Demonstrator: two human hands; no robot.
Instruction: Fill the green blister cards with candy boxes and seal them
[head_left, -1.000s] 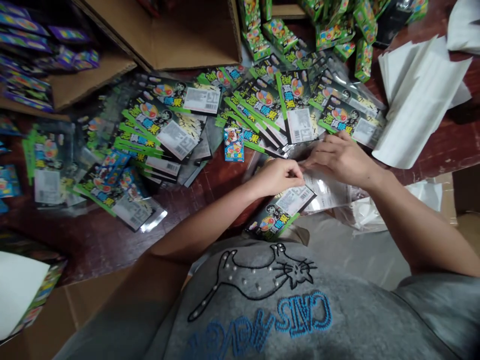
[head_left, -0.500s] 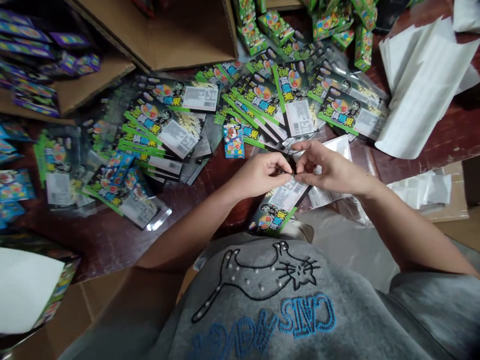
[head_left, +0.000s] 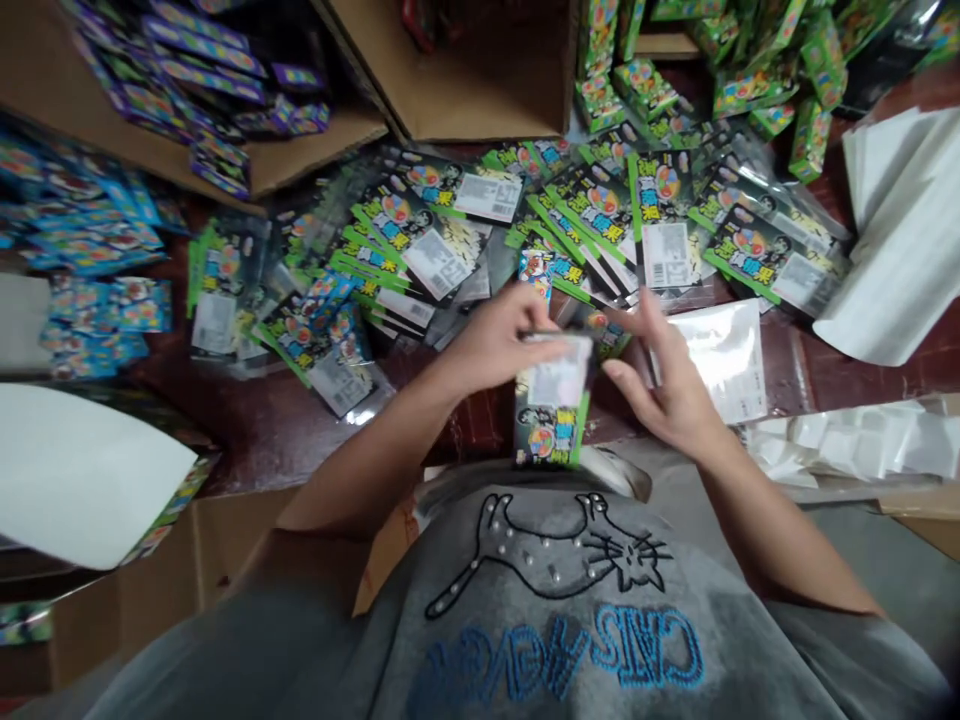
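My left hand (head_left: 495,345) pinches the top end of a flat printed candy bag (head_left: 555,425), black and green with a pale label. The bag hangs just above my shirt, its print upside down to me. To the right of it, my right hand (head_left: 667,385) is held with thumb and fingers apart and nothing in them, slightly blurred. A small blue candy packet (head_left: 535,268) lies just past my left fingers, partly covered by them. Beyond both hands, several matching bags (head_left: 596,215) lie overlapped in a loose pile.
Cardboard boxes (head_left: 487,100) line the far side, one holding purple packets (head_left: 217,70). Green packets (head_left: 810,140) lie far right, beside white paper sheets (head_left: 892,270). Blue packets (head_left: 97,235) are heaped left. A clear plastic bag (head_left: 720,355) lies by my right hand.
My right hand has let go of the bag's top end and moved away to the right, its fingers opening. The left hand keeps hold of the bag. The camera view has shifted left.
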